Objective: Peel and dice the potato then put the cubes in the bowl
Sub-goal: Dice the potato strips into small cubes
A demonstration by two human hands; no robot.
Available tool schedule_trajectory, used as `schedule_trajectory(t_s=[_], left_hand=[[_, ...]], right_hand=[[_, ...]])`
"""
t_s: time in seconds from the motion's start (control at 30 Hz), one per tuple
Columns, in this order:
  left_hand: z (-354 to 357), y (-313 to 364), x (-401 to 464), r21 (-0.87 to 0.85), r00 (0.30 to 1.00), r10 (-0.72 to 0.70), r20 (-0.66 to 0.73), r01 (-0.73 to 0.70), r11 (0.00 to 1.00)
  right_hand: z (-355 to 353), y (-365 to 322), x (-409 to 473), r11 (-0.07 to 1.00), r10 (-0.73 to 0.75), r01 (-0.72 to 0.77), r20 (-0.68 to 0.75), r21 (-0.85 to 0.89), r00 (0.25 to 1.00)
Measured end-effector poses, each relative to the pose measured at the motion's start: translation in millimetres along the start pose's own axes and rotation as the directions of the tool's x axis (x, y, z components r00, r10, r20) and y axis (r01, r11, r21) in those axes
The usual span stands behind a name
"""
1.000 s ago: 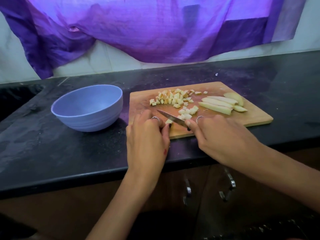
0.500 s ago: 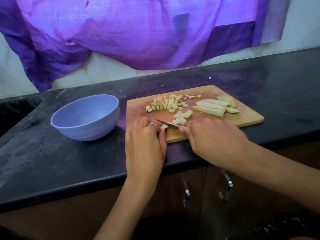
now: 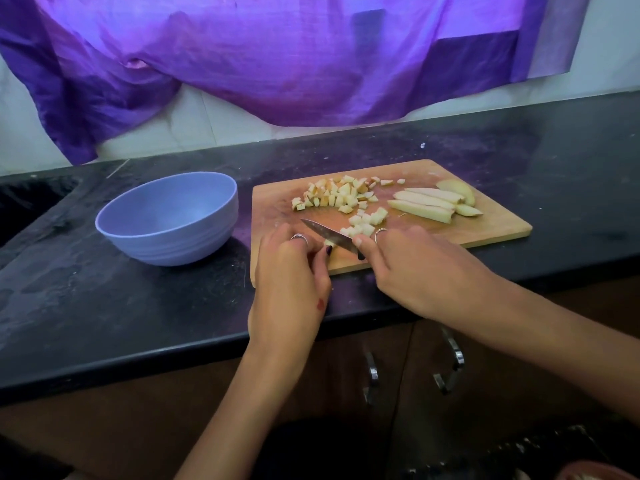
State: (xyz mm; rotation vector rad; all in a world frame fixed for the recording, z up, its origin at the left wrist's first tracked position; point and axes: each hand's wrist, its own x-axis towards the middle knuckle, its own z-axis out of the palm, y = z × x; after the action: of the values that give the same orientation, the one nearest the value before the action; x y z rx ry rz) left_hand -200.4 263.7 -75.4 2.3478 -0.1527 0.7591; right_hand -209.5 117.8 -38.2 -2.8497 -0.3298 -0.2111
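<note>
Diced potato cubes [image 3: 341, 195], empty blue bowl [image 3: 169, 218]

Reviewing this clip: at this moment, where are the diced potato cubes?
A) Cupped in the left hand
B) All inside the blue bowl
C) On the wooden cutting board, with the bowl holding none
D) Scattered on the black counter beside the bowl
C: the potato cubes lie in heaps on the cutting board, beside uncut potato strips, while the inside of the blue bowl shows no pieces.

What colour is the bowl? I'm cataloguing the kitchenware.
Light blue, with a lavender tint; the bowl shows in the head view, left of the cutting board.
</note>
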Motion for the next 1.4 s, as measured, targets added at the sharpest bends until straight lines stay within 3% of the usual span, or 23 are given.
schedule_trajectory(t_s=[0.2,0.33,0.43,0.63,0.93,1.07,1.23,1.4], left_hand=[[-1.4,-0.3,1.6,0.018,1.000,0.008,0.015,-0.008,1.000],[-1.5,2.3,1.2,0.020,1.000,-0.004,0.010,0.004,1.000],[-2.3,4.2,-0.1,0.052,1.000,-0.027,0.012,0.026,0.998],[-4.1,3.5,-3.8,0.049,1.000,0.002,-0.010,-0.002,0.999],[-3.4,1.0,-0.8,0.034,1.000,0.006,-0.003,-0.006,0.999],[-2.3,0.6,-0.4,0.052,1.000,0.006,-0.002,-0.006,0.999],[-3.5,2.3,-2.0,0.062,1.000,-0.007,0.002,0.007,0.998],[-3.9,2.3,-2.0,0.046,1.000,-0.015,0.014,0.014,0.999]], right_hand=[[-0.6,-17.2,12.2,0.989,-0.022,0.025,0.027,-0.149,0.999],[2.7,-12.0,5.3,0.982,-0.033,0.025,-0.044,-0.187,0.998],[2.2,-2.6,0.0,0.990,-0.041,0.026,-0.108,-0.138,0.993],[3.9,-1.0,-3.8,0.999,-0.040,0.039,-0.087,-0.014,0.995],[-2.5,-5.5,10.9,0.999,-0.030,0.024,0.131,0.048,0.991],[-8.5,-13.3,11.5,0.995,-0.017,0.032,0.160,-0.095,0.987],[-2.8,-10.4,7.7,0.950,-0.126,0.115,-0.021,-0.289,0.992],[-17.7,9.7,12.5,0.997,-0.074,0.074,-0.005,0.011,0.997]])
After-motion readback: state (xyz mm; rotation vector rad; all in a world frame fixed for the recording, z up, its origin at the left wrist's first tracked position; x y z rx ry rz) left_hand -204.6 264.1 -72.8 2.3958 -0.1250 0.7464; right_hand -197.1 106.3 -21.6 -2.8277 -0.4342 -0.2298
